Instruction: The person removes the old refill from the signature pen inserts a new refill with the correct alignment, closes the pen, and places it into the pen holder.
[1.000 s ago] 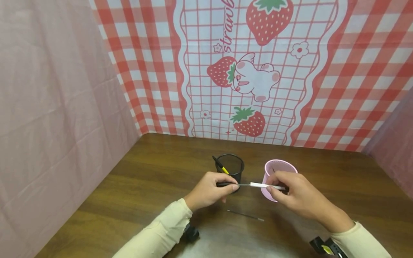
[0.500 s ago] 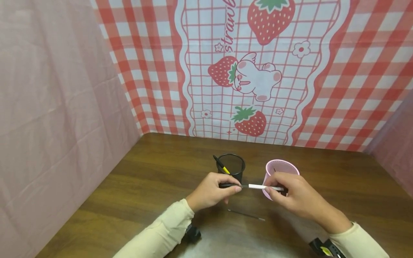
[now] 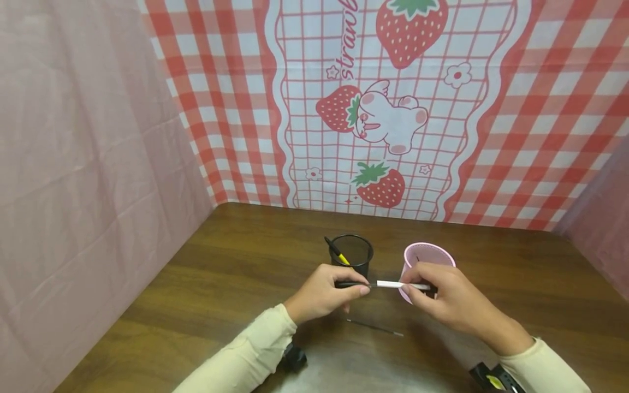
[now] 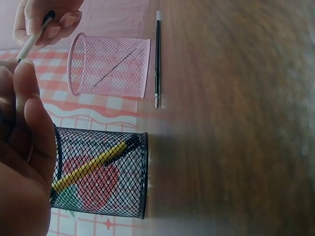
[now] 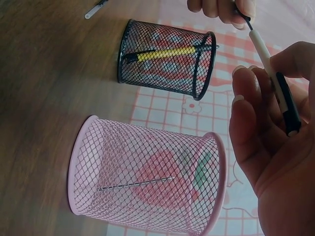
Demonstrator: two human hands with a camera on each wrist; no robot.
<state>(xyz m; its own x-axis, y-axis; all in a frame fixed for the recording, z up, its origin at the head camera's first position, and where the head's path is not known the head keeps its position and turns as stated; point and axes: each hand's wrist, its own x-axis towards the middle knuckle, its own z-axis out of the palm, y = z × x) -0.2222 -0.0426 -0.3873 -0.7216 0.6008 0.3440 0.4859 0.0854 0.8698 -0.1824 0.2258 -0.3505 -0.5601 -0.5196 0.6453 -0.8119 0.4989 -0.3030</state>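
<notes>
My left hand (image 3: 319, 292) pinches a slim black pen part (image 3: 344, 284) between thumb and fingers. A thin dark rod runs from it into the end of a white pen barrel (image 3: 389, 284). This barrel, with a black section at its other end (image 5: 288, 105), is held between the thumb and fingers of my right hand (image 3: 454, 300). Both hands are raised above the table, in front of two mesh cups. Below them a black pen refill (image 3: 375, 328) with a metal tip lies on the wood; it shows in the left wrist view too (image 4: 158, 59).
A black mesh cup (image 4: 145, 172) stands behind my left hand, with a yellow and black pen (image 4: 93, 164) leaning inside. Behind my right hand is a pink mesh cup (image 5: 78, 167) containing a thin dark rod (image 5: 135, 184). A checked cloth (image 3: 236, 136) hangs behind the brown table (image 3: 196, 284).
The left hand has shifted slightly right toward the right hand. Less of the thin rod shows between the black part and the white barrel. Cups and loose refill stay put.
</notes>
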